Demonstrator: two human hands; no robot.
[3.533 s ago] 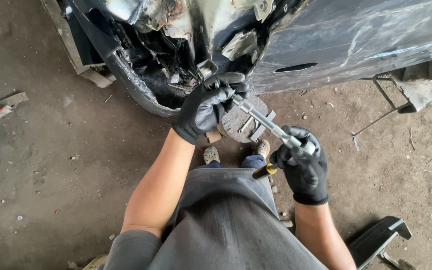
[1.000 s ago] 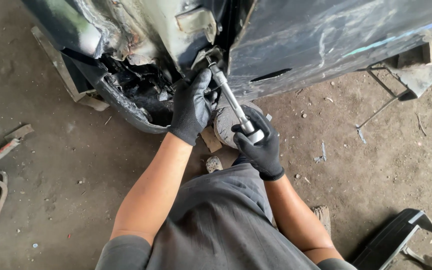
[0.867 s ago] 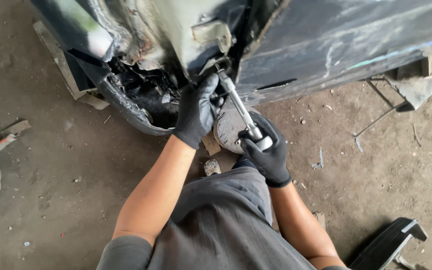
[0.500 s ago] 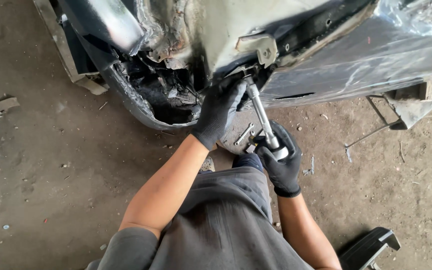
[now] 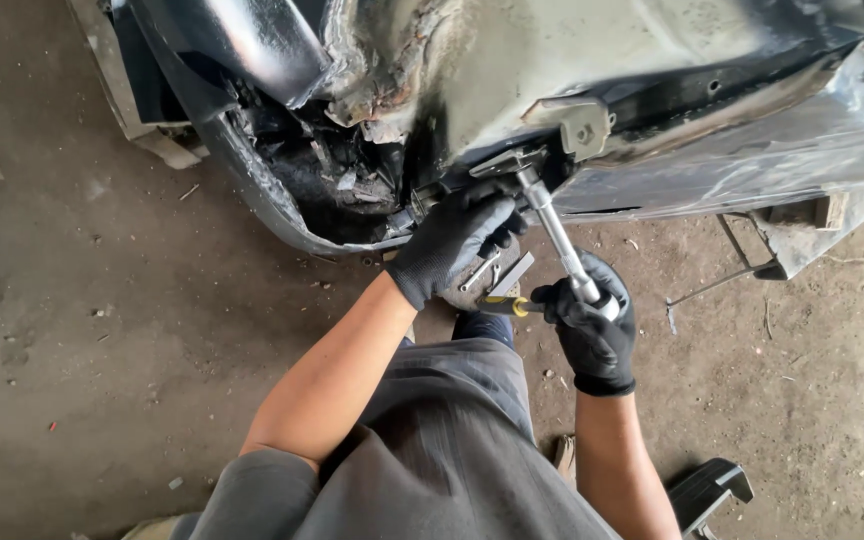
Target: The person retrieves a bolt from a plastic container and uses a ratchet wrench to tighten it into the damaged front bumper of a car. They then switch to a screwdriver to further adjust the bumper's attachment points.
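Nearest to us we see the grey trousers [image 5: 452,450] of the person, who crouches over a dirt-grey concrete floor [image 5: 102,350] speckled with small stones and scraps. A dark ramp-like block [image 5: 707,490] lies on the floor at the lower right.

The right hand [image 5: 592,335], in a black glove, has its fingers [image 5: 567,310] curled tight around the lower end of a long metal wrench [image 5: 557,235]. The wrench slopes up and away from that hand to a fitting on the underside of the car body [image 5: 512,75]. Just left of the right hand we note a screwdriver [image 5: 507,306] with a yellow-and-black handle, lying low beside the knee, with small metal parts [image 5: 497,272] next to it.

The left hand [image 5: 452,240], also gloved in black, reaches further up; its fingers [image 5: 497,215] are bent and pressed against the dark parts at the wrench's upper end, near a grey bracket [image 5: 577,125]. We cannot tell whether they grip anything.

Beyond the hands, the car body fills the top of the view: rusted, flaking metal at the centre, a torn black bumper edge [image 5: 252,180] to the left, and a dusty dark panel [image 5: 752,150] to the right. A wooden block [image 5: 822,212] sits beneath that panel.
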